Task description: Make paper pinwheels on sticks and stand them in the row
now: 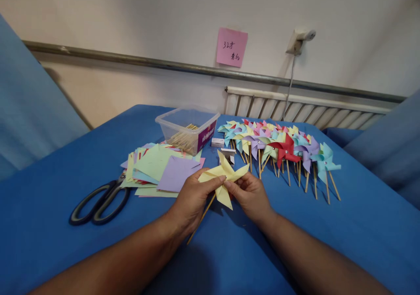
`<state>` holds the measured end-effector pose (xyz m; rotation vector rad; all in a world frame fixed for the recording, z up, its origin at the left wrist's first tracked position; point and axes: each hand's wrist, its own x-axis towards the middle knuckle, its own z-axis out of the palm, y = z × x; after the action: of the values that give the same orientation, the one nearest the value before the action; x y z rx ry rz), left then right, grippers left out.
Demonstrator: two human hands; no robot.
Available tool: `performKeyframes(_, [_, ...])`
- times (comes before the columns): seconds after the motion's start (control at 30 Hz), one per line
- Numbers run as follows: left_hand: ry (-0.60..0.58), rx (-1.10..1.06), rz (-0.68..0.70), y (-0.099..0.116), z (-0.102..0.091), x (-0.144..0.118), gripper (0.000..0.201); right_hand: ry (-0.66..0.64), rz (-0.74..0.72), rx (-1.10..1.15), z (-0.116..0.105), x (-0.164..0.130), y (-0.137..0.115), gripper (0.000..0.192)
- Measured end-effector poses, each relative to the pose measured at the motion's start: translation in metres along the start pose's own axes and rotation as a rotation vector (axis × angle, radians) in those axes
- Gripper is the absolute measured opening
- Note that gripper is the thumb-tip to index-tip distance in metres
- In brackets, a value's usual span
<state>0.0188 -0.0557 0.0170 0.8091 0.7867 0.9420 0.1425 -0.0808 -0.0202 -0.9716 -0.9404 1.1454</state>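
A pale yellow paper pinwheel point(224, 193) on a thin wooden stick point(202, 218) is held between my two hands above the blue table. My left hand point(192, 198) pinches it from the left, its thumb on the folded center, with the stick slanting down beside the palm. From the right, my right hand point(251, 196) grips the paper, its thumb close to the center too. Most of my fingers are hidden behind the blades. Just beyond the pinwheel lies a small open box point(229, 153) with dark little items inside.
Dark-handled scissors point(98, 203) lie at the left beside a stack of colored paper squares point(152, 166). Behind stands a clear plastic tub point(166, 128) of wooden sticks. Many finished pinwheels point(287, 151) lie at the right. A small closed box point(217, 142) sits near the tub. The blue-covered table point(354, 242) meets the wall.
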Motion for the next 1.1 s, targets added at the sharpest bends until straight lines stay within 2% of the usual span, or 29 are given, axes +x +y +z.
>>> performKeyframes(0.13, [-0.016, 0.0, 0.013, 0.001, -0.001, 0.002, 0.033, -0.039, -0.044, -0.03, -0.002, -0.002, 0.0, 0.027])
performKeyframes(0.2, [0.017, 0.064, 0.04, 0.002, -0.004, 0.005, 0.035, 0.041, -0.134, -0.122, -0.005, -0.002, -0.004, 0.031])
performKeyframes(0.27, [0.079, 0.161, 0.079, 0.002, -0.008, 0.007, 0.038, 0.172, -0.287, -0.304, -0.01, -0.003, -0.008, 0.038])
performKeyframes(0.33, [0.123, 0.257, 0.112, 0.001, -0.01, 0.009, 0.041, 0.235, -0.463, -0.548, -0.014, -0.003, -0.012, 0.04])
performKeyframes(0.43, [0.149, 0.368, 0.151, 0.0, -0.012, 0.01, 0.042, 0.131, -0.623, -0.86, -0.016, -0.005, -0.015, 0.04])
performKeyframes(0.57, [0.136, 0.43, 0.176, -0.001, -0.011, 0.01, 0.042, -0.009, -0.645, -1.077, -0.012, -0.008, -0.014, 0.041])
performKeyframes(0.73, [0.135, 0.432, 0.173, 0.0, -0.011, 0.01, 0.042, 0.079, -0.648, -1.194, -0.01, -0.012, -0.011, 0.056])
performKeyframes(0.93, [0.142, 0.439, 0.174, -0.001, -0.01, 0.01, 0.041, -0.001, -0.658, -1.269, -0.007, -0.015, -0.011, 0.054])
performKeyframes(1.1, [0.143, 0.437, 0.185, 0.001, -0.008, 0.009, 0.039, 0.074, -0.624, -1.308, -0.002, -0.018, -0.012, 0.064])
